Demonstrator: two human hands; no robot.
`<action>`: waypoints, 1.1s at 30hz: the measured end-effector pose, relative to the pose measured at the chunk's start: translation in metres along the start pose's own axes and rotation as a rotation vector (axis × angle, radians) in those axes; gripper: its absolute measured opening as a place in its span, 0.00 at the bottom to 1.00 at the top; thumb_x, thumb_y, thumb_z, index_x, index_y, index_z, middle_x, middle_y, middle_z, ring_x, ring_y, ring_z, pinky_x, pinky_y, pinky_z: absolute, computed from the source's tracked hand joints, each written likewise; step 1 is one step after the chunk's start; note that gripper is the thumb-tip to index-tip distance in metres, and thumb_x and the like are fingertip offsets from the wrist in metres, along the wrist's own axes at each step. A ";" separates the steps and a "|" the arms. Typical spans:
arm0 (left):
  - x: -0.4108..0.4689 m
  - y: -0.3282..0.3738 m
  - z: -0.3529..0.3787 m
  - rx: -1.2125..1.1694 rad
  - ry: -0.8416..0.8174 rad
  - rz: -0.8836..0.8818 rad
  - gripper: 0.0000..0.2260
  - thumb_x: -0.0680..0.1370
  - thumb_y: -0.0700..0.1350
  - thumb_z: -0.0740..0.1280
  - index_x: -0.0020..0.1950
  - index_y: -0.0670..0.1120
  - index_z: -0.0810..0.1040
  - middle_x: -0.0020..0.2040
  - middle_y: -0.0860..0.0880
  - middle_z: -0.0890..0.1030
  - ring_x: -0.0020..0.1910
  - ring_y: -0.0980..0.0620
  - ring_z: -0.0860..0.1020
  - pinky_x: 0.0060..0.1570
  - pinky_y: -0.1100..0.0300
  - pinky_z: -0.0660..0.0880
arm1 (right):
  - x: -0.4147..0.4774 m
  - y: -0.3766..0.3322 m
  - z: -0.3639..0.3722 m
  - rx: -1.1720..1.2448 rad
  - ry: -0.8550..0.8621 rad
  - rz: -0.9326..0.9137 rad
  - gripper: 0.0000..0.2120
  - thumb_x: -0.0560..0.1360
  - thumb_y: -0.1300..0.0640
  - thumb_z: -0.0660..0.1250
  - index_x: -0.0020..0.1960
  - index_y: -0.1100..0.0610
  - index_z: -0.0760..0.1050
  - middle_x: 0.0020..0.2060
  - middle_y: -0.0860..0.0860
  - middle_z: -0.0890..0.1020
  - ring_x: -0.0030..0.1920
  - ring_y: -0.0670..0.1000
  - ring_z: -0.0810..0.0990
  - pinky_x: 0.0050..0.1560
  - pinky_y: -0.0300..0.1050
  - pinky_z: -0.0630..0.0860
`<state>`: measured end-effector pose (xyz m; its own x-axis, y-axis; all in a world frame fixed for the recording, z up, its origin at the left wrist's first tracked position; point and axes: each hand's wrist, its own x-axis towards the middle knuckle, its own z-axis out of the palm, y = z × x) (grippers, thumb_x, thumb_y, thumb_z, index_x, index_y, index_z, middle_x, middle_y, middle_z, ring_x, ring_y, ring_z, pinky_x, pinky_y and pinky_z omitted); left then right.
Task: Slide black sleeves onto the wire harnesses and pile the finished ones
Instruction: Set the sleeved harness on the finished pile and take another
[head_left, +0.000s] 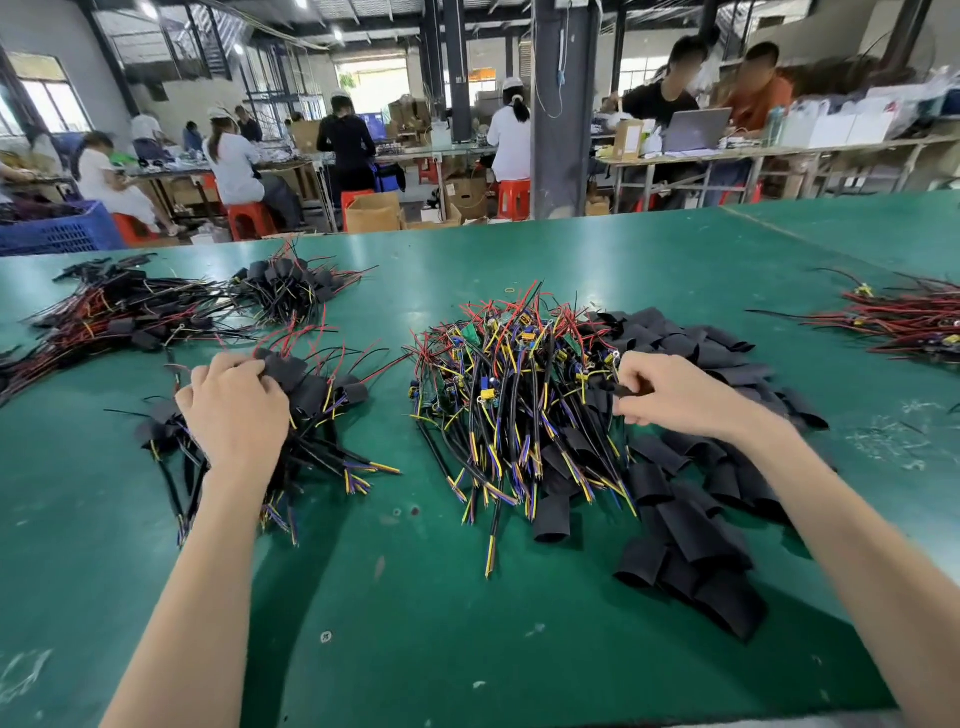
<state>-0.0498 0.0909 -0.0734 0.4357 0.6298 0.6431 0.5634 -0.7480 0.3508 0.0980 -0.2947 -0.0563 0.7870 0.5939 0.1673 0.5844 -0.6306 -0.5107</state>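
Note:
A heap of bare wire harnesses (514, 395) with red, yellow, blue and black leads lies at the table's middle. Right of it spreads a pile of flat black sleeves (691, 514). My right hand (670, 397) sits between the two and pinches a black sleeve (626, 391) at its fingertips. At the left lies a pile of sleeved harnesses (322, 415). My left hand (234, 410) rests on top of that pile, its curled fingers on a sleeved harness (285, 370) there.
More sleeved harnesses lie in heaps at the far left (119, 317) and back left (291, 288). A bundle of red and black wires (904, 325) lies at the right edge. The green table (467, 597) has a blue crate (57, 228) beyond its far left edge. People work at benches behind.

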 end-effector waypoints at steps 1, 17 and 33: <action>0.000 -0.002 0.001 0.000 -0.006 -0.006 0.10 0.76 0.37 0.63 0.53 0.39 0.83 0.57 0.42 0.78 0.56 0.38 0.70 0.56 0.46 0.63 | 0.001 -0.001 0.003 -0.023 0.017 -0.016 0.17 0.69 0.63 0.67 0.34 0.53 0.59 0.28 0.50 0.71 0.31 0.53 0.73 0.33 0.44 0.64; -0.024 0.077 -0.014 -0.275 0.008 0.267 0.12 0.72 0.43 0.65 0.54 0.46 0.80 0.53 0.43 0.78 0.56 0.41 0.73 0.58 0.47 0.66 | 0.005 0.004 0.019 0.048 0.187 -0.061 0.15 0.69 0.54 0.74 0.36 0.54 0.67 0.30 0.47 0.72 0.30 0.46 0.66 0.34 0.41 0.65; -0.066 0.163 0.011 -0.515 -0.469 0.327 0.09 0.77 0.49 0.67 0.45 0.44 0.79 0.44 0.45 0.77 0.51 0.46 0.72 0.48 0.57 0.66 | 0.005 -0.005 0.028 0.019 0.321 -0.180 0.13 0.70 0.54 0.73 0.37 0.56 0.69 0.36 0.48 0.73 0.37 0.49 0.69 0.40 0.44 0.63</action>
<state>0.0207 -0.0701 -0.0661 0.8409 0.2962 0.4528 0.0062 -0.8421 0.5393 0.0939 -0.2744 -0.0764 0.6957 0.5055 0.5104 0.7177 -0.5193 -0.4639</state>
